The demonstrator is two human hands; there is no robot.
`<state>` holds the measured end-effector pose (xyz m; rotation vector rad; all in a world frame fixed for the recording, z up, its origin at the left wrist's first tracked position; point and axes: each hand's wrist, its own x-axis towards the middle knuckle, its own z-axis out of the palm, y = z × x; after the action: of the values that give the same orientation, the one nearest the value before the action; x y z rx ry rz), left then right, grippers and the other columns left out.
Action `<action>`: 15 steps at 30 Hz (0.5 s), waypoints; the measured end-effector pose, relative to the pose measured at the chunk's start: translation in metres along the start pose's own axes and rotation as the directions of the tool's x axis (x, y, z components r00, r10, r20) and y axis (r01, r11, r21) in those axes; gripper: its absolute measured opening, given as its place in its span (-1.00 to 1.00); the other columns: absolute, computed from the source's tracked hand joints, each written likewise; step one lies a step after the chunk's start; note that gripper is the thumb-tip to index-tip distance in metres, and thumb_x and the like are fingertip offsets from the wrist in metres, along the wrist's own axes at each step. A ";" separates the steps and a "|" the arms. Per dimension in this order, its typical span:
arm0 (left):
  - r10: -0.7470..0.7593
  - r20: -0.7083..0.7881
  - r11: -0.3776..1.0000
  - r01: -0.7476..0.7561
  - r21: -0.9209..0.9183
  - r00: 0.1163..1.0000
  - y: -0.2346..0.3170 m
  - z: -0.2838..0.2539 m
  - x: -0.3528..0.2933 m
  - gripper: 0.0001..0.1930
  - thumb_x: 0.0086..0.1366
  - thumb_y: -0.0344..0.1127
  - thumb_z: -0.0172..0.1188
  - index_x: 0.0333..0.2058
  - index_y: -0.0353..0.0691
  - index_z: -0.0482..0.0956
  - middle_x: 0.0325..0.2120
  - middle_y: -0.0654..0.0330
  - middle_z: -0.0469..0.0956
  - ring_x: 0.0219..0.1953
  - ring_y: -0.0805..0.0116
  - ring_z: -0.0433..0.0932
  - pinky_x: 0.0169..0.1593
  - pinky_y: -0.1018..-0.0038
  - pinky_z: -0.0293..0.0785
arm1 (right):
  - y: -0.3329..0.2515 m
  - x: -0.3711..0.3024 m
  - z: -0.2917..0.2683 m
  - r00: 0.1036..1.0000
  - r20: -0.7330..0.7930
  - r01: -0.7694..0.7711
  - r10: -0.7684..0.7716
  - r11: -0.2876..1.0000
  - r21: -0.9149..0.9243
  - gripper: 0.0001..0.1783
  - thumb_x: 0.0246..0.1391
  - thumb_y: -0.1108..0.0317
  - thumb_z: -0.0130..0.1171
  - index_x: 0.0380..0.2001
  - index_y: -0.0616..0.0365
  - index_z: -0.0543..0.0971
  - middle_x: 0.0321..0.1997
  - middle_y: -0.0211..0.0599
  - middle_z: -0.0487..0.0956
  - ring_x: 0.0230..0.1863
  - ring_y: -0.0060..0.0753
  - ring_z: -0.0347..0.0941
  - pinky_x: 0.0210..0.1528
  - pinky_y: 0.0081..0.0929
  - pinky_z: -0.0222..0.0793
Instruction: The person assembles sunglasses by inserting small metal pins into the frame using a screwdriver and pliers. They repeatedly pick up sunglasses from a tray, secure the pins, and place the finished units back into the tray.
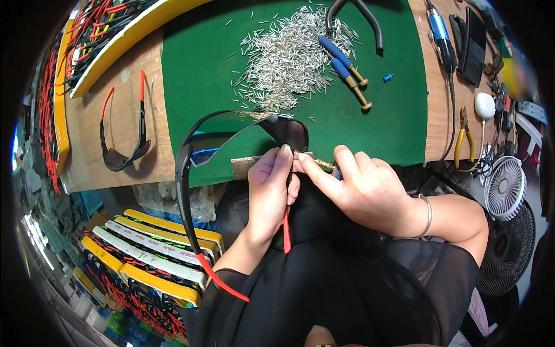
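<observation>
My left hand [269, 188] is closed around one black arm of a pair of sunglasses [184, 188], near its hinge. The dark lenses are tipped up toward the green mat; both arms end in red tips, and the other arm curves down on the left. My right hand [373, 188] meets the left at the hinge, its thumb and forefinger pinched together. Whatever is between those fingertips is too small to make out. A brass-coloured piece [325, 165] shows beside the right fingers; whether they grip it I cannot tell. A textured metal strip [240, 168] lies behind my hands at the mat's front edge.
Small silver pins [283, 63] are heaped on the green mat [191, 69], near two blue-handled tools [341, 69] and black-handled pliers [370, 23]. Another pair of sunglasses [118, 161] lies left. Yellow-handled cutters [464, 139] and a white fan [505, 188] are right. Filled trays [156, 283] stand lower left.
</observation>
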<state>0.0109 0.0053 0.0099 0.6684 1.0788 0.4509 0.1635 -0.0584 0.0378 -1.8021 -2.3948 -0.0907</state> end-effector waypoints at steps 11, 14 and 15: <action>0.008 0.000 0.998 -0.008 0.057 1.000 0.000 0.002 0.002 -0.70 0.34 -0.19 -0.13 -0.45 -0.29 0.40 -0.73 0.31 0.34 -0.80 0.67 0.17 -0.75 0.73 0.03 | 0.009 0.007 -0.005 0.997 0.059 0.039 -0.044 0.995 0.088 -0.65 -0.06 0.29 0.02 -0.13 0.02 0.45 -0.55 -0.43 0.31 -0.70 -0.62 0.23 -0.74 -0.71 0.17; -0.016 0.011 0.999 0.016 0.044 1.000 0.002 -0.001 0.002 -0.72 0.34 -0.22 -0.13 -0.37 -0.33 0.44 -0.58 0.19 0.50 -0.78 0.67 0.22 -0.73 0.74 0.08 | 0.011 0.008 -0.006 0.994 0.106 -0.006 -0.008 0.990 0.138 -0.68 -0.03 0.27 0.02 -0.16 0.07 0.42 -0.63 -0.43 0.31 -0.71 -0.59 0.28 -0.74 -0.69 0.21; -0.018 0.014 0.999 0.017 0.042 1.000 0.002 -0.002 0.002 -0.71 0.34 -0.22 -0.13 -0.37 -0.33 0.43 -0.58 0.19 0.50 -0.78 0.67 0.22 -0.73 0.74 0.08 | 0.012 0.009 -0.005 0.995 0.097 -0.005 -0.009 0.988 0.151 -0.69 -0.02 0.26 0.02 -0.17 0.08 0.42 -0.65 -0.44 0.30 -0.71 -0.58 0.29 -0.74 -0.69 0.21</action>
<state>0.0103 0.0085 0.0096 0.6980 1.0819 0.4088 0.1728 -0.0477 0.0437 -1.7739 -2.3951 0.1785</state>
